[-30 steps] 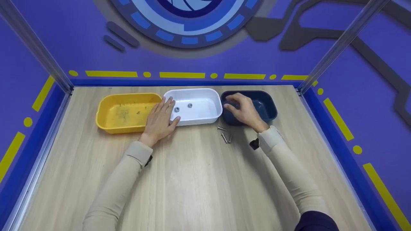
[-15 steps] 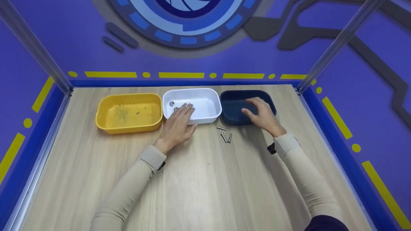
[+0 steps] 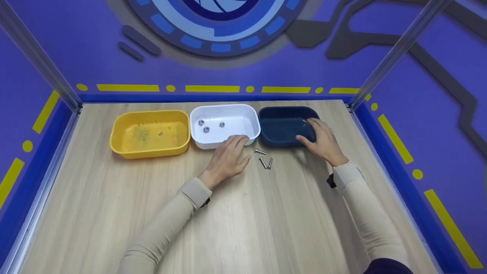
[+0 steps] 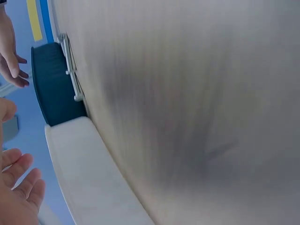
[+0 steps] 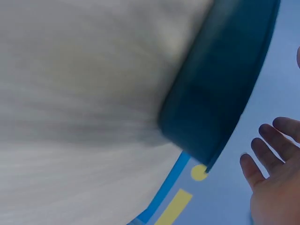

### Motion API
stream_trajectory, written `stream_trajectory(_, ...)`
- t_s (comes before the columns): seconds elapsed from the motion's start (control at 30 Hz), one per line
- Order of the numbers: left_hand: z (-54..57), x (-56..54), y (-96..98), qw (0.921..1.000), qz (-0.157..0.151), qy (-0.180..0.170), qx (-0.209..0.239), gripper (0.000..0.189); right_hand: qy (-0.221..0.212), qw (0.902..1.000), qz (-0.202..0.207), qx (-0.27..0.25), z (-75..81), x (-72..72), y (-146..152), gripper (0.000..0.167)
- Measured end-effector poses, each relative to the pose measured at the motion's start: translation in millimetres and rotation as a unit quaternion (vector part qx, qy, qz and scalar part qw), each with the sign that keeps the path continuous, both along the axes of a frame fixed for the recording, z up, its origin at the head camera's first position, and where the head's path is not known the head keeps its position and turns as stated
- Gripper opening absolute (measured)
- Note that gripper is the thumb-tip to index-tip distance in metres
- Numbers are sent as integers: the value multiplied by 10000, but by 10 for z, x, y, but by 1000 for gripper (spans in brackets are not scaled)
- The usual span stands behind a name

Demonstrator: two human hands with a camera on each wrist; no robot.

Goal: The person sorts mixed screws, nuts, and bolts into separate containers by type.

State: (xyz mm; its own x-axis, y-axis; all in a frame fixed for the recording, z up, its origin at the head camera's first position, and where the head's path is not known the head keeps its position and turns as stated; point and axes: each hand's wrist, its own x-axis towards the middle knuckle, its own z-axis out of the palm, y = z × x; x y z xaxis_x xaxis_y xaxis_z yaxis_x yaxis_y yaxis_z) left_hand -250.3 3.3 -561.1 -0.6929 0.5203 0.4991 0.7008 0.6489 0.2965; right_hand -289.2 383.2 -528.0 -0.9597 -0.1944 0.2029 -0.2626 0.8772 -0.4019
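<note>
My left hand (image 3: 228, 158) hovers at the front right edge of a white tray (image 3: 243, 110), fingers loosely bent and holding nothing. Three metal nuts (image 3: 206, 129) lie in that tray's left half. At the right end of a dark blue tray (image 3: 287, 140) is my right hand (image 3: 323, 142), with its fingers over the rim and its thumb at the front; whether it touches the tray is unclear. In the right wrist view the fingers (image 5: 267, 159) look relaxed, with nothing in them. Three bolts (image 3: 263, 163) lie on the table between the hands.
A yellow tray (image 3: 150, 154) with dark smudges and small specks inside stands left of the white one. The trays stand in a row near the back of the wooden table (image 3: 228, 228). Purple panels (image 3: 76, 45) wall the table's back and sides.
My left hand has moved right, from between the yellow and white trays to the white tray's front right, uncovering a third nut. My right hand has shifted right across the dark blue tray.
</note>
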Motion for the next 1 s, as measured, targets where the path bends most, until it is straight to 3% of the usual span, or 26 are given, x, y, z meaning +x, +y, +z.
stream_trajectory(0.27,-117,67,230,9985,-357,-415,13,47,78,9997,-170,128,-144,-38,198,93)
stream_trajectory(0.73,-201,21,433,9874,-321,-1545,71,39,-762,9956,-421,349,-289,-46,391,100)
stream_trajectory(1.0,-237,-45,461,9863,-417,-1596,69,33,-985,9932,-304,535,-318,-58,376,98)
